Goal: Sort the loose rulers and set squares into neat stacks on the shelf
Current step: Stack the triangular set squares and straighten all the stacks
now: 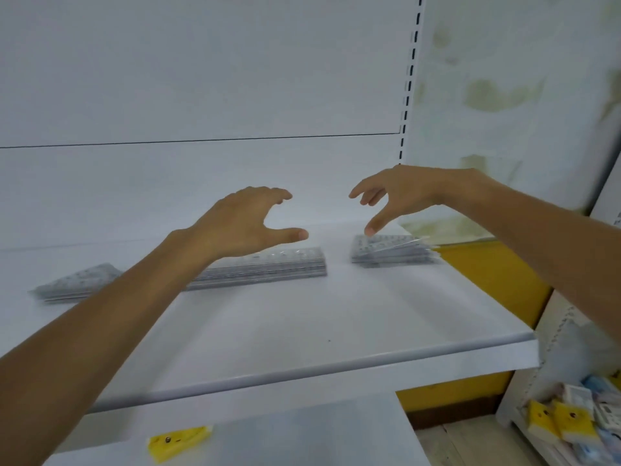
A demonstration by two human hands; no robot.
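Note:
Three stacks of clear packaged rulers and set squares lie on the white shelf (pixel 302 317). A long ruler stack (pixel 268 265) sits in the middle, a shorter stack (pixel 389 248) at the right end, and a tilted stack (pixel 75 282) at the left. My left hand (pixel 242 223) hovers above the long ruler stack, fingers spread and relaxed, holding nothing. Over the right stack my right hand (pixel 393 193) is open, its thumb tip touching or just above the top packet.
The shelf's rounded front edge (pixel 302 366) runs across the view. A lower shelf holds a yellow packet (pixel 178 440). To the right stand a slotted upright (pixel 408 85), a yellow wall base (pixel 494 274), and a neighbouring rack with several small packets (pixel 571 418).

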